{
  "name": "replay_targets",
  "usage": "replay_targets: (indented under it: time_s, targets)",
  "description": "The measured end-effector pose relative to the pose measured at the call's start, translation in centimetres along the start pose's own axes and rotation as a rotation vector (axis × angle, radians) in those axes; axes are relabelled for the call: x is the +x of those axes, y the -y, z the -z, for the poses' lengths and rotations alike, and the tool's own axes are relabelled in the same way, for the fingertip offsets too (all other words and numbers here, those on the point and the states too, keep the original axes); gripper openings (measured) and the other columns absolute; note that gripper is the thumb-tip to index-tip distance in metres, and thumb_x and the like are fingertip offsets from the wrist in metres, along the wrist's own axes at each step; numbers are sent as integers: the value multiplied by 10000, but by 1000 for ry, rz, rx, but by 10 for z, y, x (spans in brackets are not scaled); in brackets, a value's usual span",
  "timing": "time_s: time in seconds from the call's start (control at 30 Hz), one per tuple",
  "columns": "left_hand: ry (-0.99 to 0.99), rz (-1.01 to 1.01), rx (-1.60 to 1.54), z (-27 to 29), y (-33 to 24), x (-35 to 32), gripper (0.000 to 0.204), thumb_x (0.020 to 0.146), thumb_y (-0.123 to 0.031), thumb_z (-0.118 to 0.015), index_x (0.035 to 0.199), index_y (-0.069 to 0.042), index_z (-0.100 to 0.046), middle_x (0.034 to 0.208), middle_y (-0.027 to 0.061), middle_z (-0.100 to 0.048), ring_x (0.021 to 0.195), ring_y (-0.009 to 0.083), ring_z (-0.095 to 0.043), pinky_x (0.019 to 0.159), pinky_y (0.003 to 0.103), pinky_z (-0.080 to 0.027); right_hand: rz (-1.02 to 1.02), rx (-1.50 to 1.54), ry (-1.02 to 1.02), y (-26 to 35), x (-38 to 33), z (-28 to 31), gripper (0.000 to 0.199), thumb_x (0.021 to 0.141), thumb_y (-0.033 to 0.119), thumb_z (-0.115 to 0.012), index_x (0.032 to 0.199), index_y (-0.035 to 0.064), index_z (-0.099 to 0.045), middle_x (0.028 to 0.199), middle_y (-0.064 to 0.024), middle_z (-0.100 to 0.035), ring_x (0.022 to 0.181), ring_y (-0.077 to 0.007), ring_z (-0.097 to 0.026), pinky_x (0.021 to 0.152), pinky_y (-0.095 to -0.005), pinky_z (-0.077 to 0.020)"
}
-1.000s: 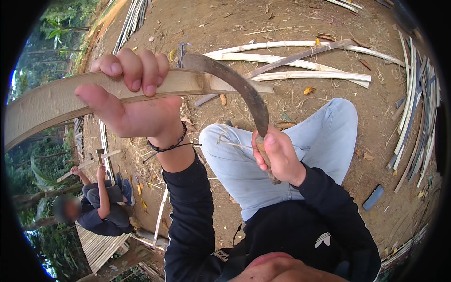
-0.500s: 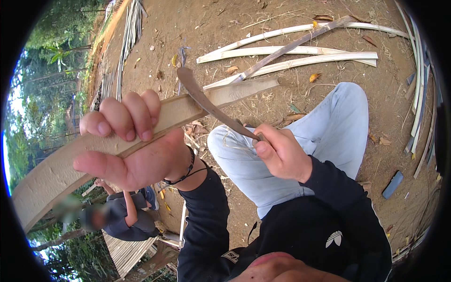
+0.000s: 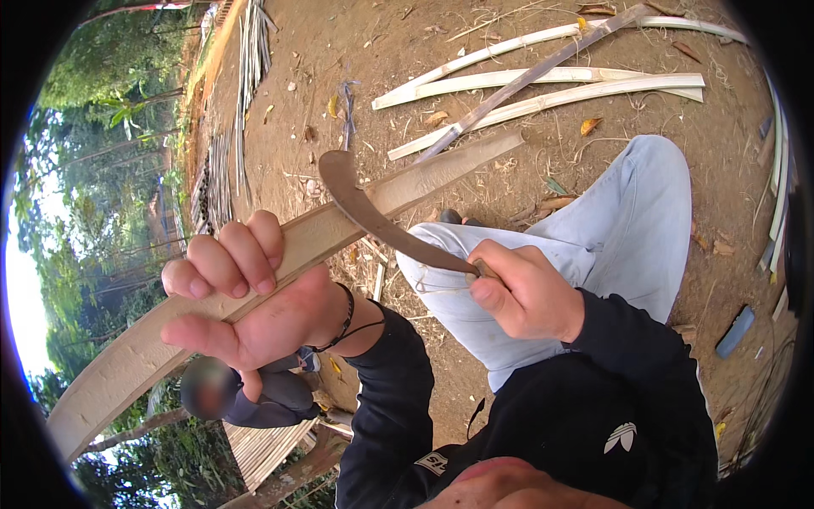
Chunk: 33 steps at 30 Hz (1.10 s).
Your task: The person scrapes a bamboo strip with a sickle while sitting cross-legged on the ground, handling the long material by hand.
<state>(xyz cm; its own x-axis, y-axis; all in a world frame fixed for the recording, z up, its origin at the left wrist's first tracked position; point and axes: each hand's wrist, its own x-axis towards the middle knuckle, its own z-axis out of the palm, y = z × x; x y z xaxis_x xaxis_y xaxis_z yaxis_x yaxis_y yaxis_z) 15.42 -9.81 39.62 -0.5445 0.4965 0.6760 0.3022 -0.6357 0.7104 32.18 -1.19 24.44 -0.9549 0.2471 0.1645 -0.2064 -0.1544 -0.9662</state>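
My left hand (image 3: 250, 314) grips a long, pale split bamboo strip (image 3: 428, 178), fingers curled over its upper edge and thumb along the lower side. The strip slants from the lower left up to the right, its far end in the air above the ground. In my right hand (image 3: 530, 293) is a knife with a long curved blade (image 3: 386, 227), its handle mostly hidden in the fist. The blade crosses the strip just beyond my left fingers; whether its edge bites into the surface I cannot tell.
Several pale bamboo strips (image 3: 500, 81) lie on the dirt ahead, with a darker strip (image 3: 543, 72) across them. More long strips (image 3: 776, 187) curve along the right, near a blue-grey oblong object (image 3: 734, 332). A person in dark clothes (image 3: 275, 399) is at lower left, beside a slatted platform (image 3: 263, 445).
The view has shifted, so the ground things sit further right and higher. The blade has slid along the strip slightly toward my left hand. Both hands keep their grips.
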Motion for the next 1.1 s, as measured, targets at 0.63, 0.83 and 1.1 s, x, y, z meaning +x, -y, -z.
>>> replay_targets:
  time_s: [0.63, 0.83, 1.1]
  targets:
    - [116, 79, -80, -2, 17, 27, 387, 930, -495, -504, 869, -113, -489, 625, -35, -352, 495, 77, -331, 498, 239, -257, 153, 48, -87, -1, 10, 16, 552, 939, 538, -451, 916, -10, -511, 546, -92, -460, 459, -249, -504, 459, -331, -365]
    - [-11, 76, -50, -8, 19, 22, 386, 892, -476, -557, 780, -116, -474, 602, -33, -346, 495, 81, -328, 509, 248, -266, 179, -32, -125, 2, 6, 12, 541, 949, 534, -430, 878, 4, -514, 551, -86, -451, 469, -235, -495, 475, -326, -378]
    - [50, 48, -91, -15, 17, 26, 386, 893, -467, -558, 787, -107, -471, 609, -20, -362, 512, 95, -344, 522, 252, -266, 184, -19, -145, 2, 11, 12, 524, 964, 520, -402, 879, 17, -516, 546, -66, -445, 454, -213, -474, 467, -322, -378]
